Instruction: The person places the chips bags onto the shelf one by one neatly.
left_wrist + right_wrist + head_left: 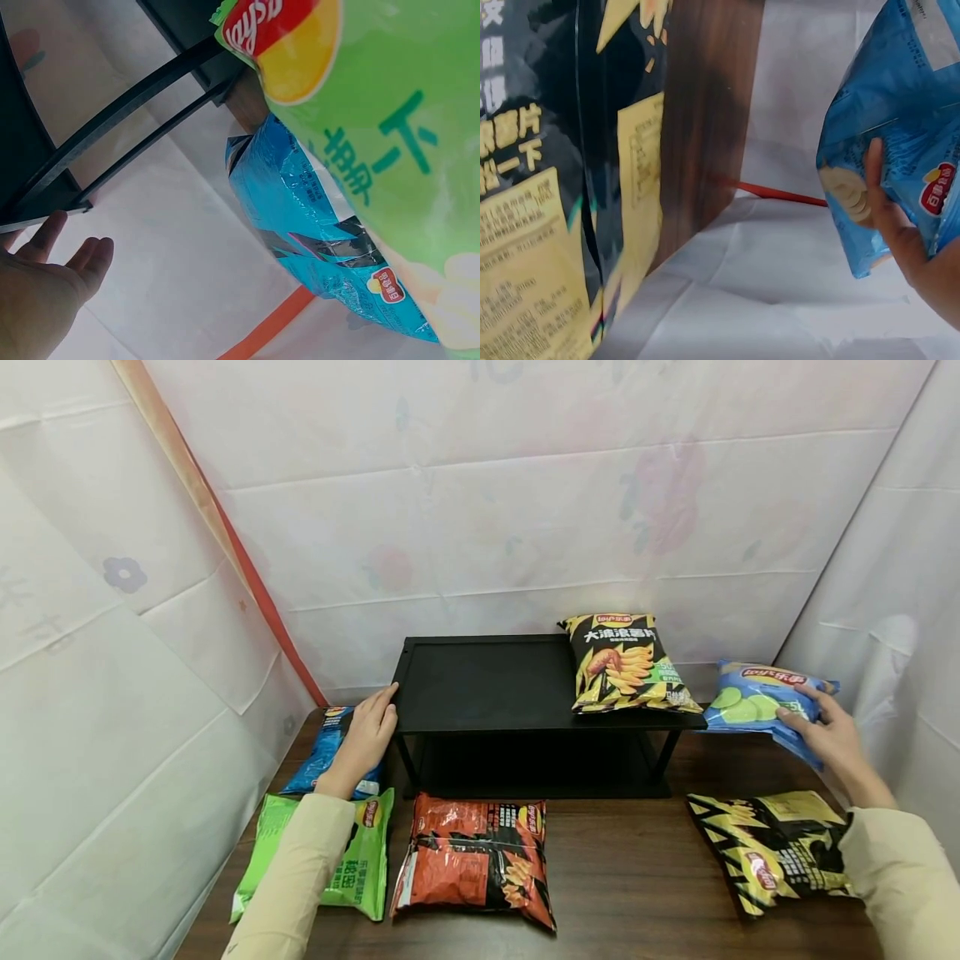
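My left hand [365,735] rests against the left edge of the small black two-tier shelf [480,681]. In the left wrist view, the fingertips [54,223] are right at that edge and the other fingers stand free. My right hand [831,739] holds a blue bag of chips [761,702] with lime slices printed on it, raised just off the right end of the shelf. In the right wrist view, a finger [889,206] lies across the back of this bag. A black and yellow chip bag [626,664] leans at the right end of the shelf top.
On the brown wooden table [615,860] lie a red chip bag [472,856], a green one [367,868] partly under my left sleeve, another blue bag [322,756] beside the shelf, and a second black and yellow bag [780,852] near my right sleeve. White patterned sheets [525,527] surround the table.
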The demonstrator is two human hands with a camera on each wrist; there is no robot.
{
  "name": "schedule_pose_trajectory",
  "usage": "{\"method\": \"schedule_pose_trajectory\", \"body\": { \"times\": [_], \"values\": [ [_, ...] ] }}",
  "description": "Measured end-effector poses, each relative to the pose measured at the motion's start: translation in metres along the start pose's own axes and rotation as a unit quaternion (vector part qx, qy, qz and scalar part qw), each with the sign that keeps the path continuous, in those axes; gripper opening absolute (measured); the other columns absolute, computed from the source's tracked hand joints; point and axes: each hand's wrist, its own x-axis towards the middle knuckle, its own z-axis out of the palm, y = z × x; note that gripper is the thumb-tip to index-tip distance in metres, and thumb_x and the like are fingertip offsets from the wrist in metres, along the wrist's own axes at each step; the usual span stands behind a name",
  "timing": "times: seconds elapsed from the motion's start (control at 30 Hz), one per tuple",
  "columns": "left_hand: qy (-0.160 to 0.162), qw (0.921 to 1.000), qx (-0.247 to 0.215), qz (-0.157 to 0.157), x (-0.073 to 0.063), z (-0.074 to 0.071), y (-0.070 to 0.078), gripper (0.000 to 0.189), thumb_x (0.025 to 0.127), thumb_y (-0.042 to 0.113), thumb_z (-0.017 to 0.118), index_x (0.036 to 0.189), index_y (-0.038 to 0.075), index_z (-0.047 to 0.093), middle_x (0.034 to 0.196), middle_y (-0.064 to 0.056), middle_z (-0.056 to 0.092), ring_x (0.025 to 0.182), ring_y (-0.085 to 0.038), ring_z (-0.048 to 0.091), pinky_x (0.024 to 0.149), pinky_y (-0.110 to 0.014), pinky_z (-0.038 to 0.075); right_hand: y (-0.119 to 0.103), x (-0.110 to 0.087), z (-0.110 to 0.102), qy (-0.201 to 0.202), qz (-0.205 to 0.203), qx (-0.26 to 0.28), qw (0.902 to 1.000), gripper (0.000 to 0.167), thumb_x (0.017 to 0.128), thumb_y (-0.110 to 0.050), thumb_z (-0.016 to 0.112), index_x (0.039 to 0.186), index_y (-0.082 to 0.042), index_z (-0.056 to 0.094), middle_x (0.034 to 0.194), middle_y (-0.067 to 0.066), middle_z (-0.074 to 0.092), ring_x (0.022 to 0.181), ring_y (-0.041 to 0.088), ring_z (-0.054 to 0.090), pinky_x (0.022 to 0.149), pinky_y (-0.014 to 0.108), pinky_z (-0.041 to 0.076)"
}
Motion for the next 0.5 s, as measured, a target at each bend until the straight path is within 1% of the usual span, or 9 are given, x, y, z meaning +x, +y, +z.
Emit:
{"method": "schedule_pose_trajectory", "body": {
  "times": [0.03,0.07,0.1,0.13,0.2,0.33,0.37,0.4,0.5],
  "values": [
    [0.001,1.0,0.0,0.001,0.0,0.0,0.0,0.05,0.1,0.034,0.024,0.146,0.013,0.026,0.148,-0.016,0.028,0.135,-0.037,0.022,0.108,-0.056,0.019,-0.001,-0.001,-0.002,-0.004,0.001,0.01,0.9999,0.066,0.091,-0.041,0.049,0.146,-0.036,0.014,0.144,0.038,0.006,0.083,0.007,0.049,0.057,0.009,0.04],
    [0.002,1.0,-0.001,0.002,0.0,0.0,0.0,0.05,0.1,0.034,0.024,0.146,0.013,0.026,0.148,-0.016,0.028,0.135,-0.037,0.022,0.108,-0.056,0.019,-0.002,-0.001,-0.004,-0.007,0.0,0.017,0.9998,0.066,0.091,-0.04,0.049,0.146,-0.037,0.014,0.144,0.038,0.006,0.077,-0.002,0.046,0.056,0.01,0.042],
    [0.002,1.0,-0.002,0.002,0.0,0.0,-0.001,0.05,0.1,0.034,0.024,0.146,0.013,0.026,0.148,-0.016,0.028,0.135,-0.037,0.023,0.108,-0.056,0.019,-0.003,-0.002,-0.005,-0.011,-0.002,0.026,0.9996,0.065,0.091,-0.04,0.049,0.145,-0.038,0.014,0.144,0.038,0.005,0.074,-0.008,0.045,0.056,0.011,0.043],
    [0.004,1.0,-0.003,0.003,0.0,0.0,-0.001,0.05,0.1,0.033,0.024,0.146,0.012,0.026,0.147,-0.016,0.028,0.135,-0.038,0.023,0.108,-0.056,0.019,-0.005,-0.002,-0.006,-0.011,-0.003,0.038,0.9992,0.064,0.091,-0.038,0.05,0.145,-0.04,0.015,0.146,0.036,0.008,0.071,-0.012,0.046,0.056,0.012,0.045],
    [0.003,1.0,-0.003,0.002,0.0,0.0,0.0,0.05,0.1,0.034,0.024,0.146,0.013,0.026,0.148,-0.016,0.028,0.135,-0.037,0.022,0.108,-0.056,0.018,-0.008,-0.002,-0.008,-0.011,-0.008,0.053,0.9985,0.064,0.091,-0.036,0.05,0.144,-0.041,0.015,0.146,0.034,0.007,0.069,-0.015,0.046,0.056,0.011,0.046],
    [0.001,1.0,-0.003,0.003,0.0,-0.001,0.0,0.051,0.1,0.035,0.023,0.146,0.013,0.025,0.148,-0.016,0.027,0.135,-0.038,0.022,0.108,-0.056,0.018,-0.015,-0.003,-0.012,0.003,-0.027,0.034,0.9991,0.063,0.091,-0.036,0.05,0.144,-0.041,0.016,0.147,0.033,0.01,0.071,-0.017,0.043,0.057,0.008,0.043],
    [0.0,1.0,-0.003,0.002,0.0,-0.001,0.0,0.051,0.1,0.035,0.023,0.146,0.013,0.025,0.148,-0.016,0.027,0.135,-0.038,0.021,0.108,-0.056,0.018,-0.016,-0.004,-0.014,0.006,-0.03,0.026,0.9992,0.063,0.091,-0.036,0.05,0.144,-0.042,0.015,0.146,0.034,0.007,0.072,-0.018,0.041,0.057,0.007,0.042],
    [-0.001,1.0,-0.003,0.003,0.0,-0.001,0.0,0.051,0.1,0.035,0.023,0.146,0.013,0.025,0.148,-0.017,0.027,0.135,-0.038,0.021,0.108,-0.057,0.017,-0.017,-0.004,-0.015,0.01,-0.034,0.019,0.9992,0.063,0.091,-0.036,0.049,0.144,-0.042,0.016,0.146,0.035,0.008,0.072,-0.018,0.04,0.057,0.007,0.041],
    [0.001,1.0,-0.001,0.004,0.0,0.0,0.0,0.051,0.1,0.034,0.023,0.146,0.013,0.025,0.148,-0.017,0.027,0.135,-0.039,0.022,0.108,-0.057,0.017,-0.02,-0.004,-0.019,0.021,-0.037,0.023,0.9988,0.062,0.091,-0.033,0.051,0.143,-0.042,0.019,0.147,0.032,0.01,0.072,-0.018,0.04,0.057,0.006,0.04]
  ]
}}
